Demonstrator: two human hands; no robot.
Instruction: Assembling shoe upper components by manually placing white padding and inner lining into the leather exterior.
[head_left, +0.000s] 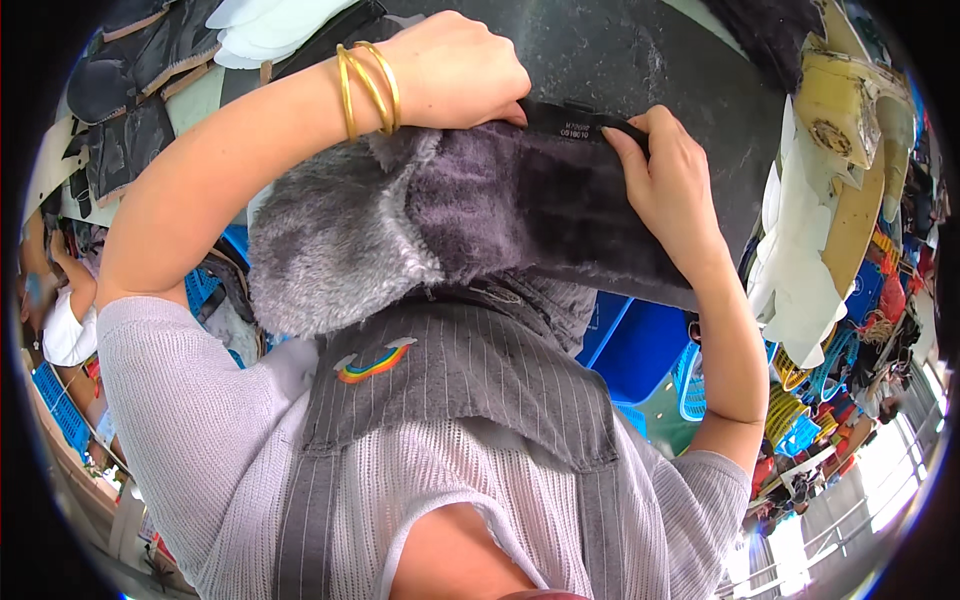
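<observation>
A dark purple-grey plush piece point(465, 200) lies across the near edge of the dark work table point(640, 50). Beside it on the left hangs a lighter grey fluffy flap point(330, 250), seemingly part of the same piece. Along the far edge runs a black strip point(555, 122) with small pale printing. My left hand point(460, 70), with gold bangles at the wrist, is closed on the strip's left end; its fingertips are mostly hidden. Between thumb and fingers, my right hand point(670, 175) pinches the strip's right end. The strip is stretched between both hands.
Black cut pieces point(110, 145) and white sheets point(270, 30) are at the far left. More white sheets point(800, 255) hang at the table's right edge, near a yellowed machine part point(840, 110). A blue bin point(630, 345) stands below. Another person point(70, 320) is at the left.
</observation>
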